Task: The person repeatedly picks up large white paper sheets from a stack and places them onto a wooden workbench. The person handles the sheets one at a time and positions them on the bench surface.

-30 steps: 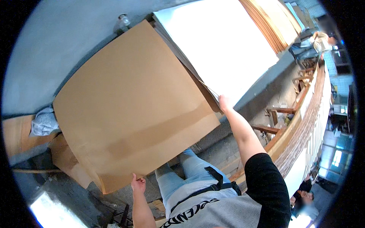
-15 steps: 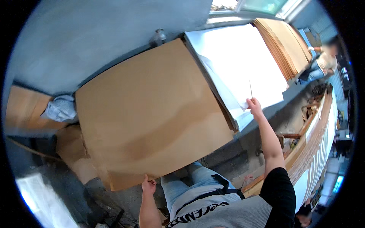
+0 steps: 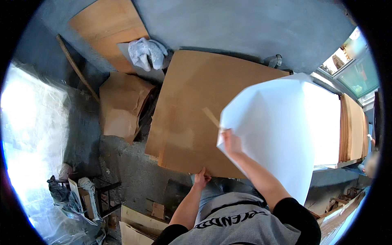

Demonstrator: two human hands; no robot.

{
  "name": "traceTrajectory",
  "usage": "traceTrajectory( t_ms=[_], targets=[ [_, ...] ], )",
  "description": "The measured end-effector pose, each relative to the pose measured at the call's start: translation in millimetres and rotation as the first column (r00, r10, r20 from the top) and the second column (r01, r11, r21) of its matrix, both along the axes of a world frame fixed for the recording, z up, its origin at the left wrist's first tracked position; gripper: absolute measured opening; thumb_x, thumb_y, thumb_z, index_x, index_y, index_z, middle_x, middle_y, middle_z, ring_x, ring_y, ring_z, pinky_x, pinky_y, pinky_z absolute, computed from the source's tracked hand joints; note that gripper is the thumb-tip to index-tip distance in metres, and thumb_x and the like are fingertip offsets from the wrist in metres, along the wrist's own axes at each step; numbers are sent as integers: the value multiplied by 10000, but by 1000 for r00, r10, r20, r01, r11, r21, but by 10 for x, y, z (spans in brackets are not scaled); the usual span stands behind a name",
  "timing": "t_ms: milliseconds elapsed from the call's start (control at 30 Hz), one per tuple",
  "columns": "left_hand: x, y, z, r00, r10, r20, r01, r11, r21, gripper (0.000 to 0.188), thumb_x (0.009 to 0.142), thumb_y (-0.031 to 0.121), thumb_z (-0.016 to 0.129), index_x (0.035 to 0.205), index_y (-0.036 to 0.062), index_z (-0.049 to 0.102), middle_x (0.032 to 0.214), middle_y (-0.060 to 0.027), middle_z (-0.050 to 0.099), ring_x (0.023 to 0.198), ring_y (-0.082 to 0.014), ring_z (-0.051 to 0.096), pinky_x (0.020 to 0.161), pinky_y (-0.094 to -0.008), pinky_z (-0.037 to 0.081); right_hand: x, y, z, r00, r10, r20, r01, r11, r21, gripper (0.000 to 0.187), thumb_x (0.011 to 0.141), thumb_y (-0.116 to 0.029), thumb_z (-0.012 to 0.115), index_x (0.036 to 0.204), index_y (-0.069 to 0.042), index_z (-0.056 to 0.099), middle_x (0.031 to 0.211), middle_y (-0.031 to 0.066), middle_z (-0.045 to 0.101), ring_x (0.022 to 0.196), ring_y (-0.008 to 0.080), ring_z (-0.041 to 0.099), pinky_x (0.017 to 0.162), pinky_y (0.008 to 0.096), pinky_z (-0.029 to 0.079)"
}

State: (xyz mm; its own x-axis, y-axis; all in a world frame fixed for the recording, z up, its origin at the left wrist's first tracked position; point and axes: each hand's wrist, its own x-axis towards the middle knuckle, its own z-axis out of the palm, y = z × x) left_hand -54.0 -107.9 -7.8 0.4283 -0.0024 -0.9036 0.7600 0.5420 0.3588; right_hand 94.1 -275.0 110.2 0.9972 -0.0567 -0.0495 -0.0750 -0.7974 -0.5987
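A large brown cardboard sheet lies flat in front of me, on top of a stack. At its near edge my left hand is closed, thumb on top and the other fingers underneath. My right hand grips the left end of a big white sheet, which bows up over the right part of the brown one. From the same hand a thin tan strip sticks out, slightly blurred. The white sheet's right part still lies over the bright white stack beside the brown one.
Brown sheets are piled at the far right, below a window. A crumpled grey cloth lies behind the work, by a leaning wooden board. To the left stand brown paper and a stick; boards lie near me.
My right hand has drawn the white sheet leftward off its stack and over the brown sheet. The left hand stays on the brown edge. The view has turned left.
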Motion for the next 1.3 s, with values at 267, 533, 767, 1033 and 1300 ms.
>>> traceTrajectory(
  t_ms=[267,533,767,1033,1300],
  targets=[
    [-94,24,-183,987,-3,163,24,991,-128,222,836,301,510,946,108,507,690,-36,543,529,-152,517,426,-263,393,-452,1395,-392,874,487,4,-485,870,94,249,865,-224,442,1024,-34,417,812,167,591,661,337,583,547,440,461],
    [-143,31,-206,974,116,195,-64,965,-254,254,836,317,515,1033,163,470,814,6,541,659,-133,528,479,-274,410,-682,1150,-494,903,417,102,-428,860,279,272,761,-303,579,898,-73,529,779,124,586,708,312,568,600,394,452],
    [-18,107,-34,999,-23,-31,20,994,-107,247,834,315,547,858,70,518,647,-62,537,495,-165,506,440,-278,406,-1302,-517,-272,539,47,-841,396,868,301,369,830,-357,530,773,-2,616,520,36,560,342,111,462,377,245,385],
    [18,122,-16,998,-52,21,54,992,-118,294,810,343,576,882,64,514,682,-60,510,553,-157,471,456,-251,370,-2330,-1873,-816,187,-589,-786,915,-188,358,226,860,-260,496,926,-51,552,764,29,609,665,97,608,347,199,222],
    [49,95,16,998,-54,27,55,997,-63,283,804,330,589,879,68,511,666,-49,498,519,-151,461,446,-259,364,-2028,-2104,-1061,102,-457,-884,687,-610,395,133,819,-227,576,792,-118,504,678,-3,545,553,58,524,319,175,202]
  ],
)
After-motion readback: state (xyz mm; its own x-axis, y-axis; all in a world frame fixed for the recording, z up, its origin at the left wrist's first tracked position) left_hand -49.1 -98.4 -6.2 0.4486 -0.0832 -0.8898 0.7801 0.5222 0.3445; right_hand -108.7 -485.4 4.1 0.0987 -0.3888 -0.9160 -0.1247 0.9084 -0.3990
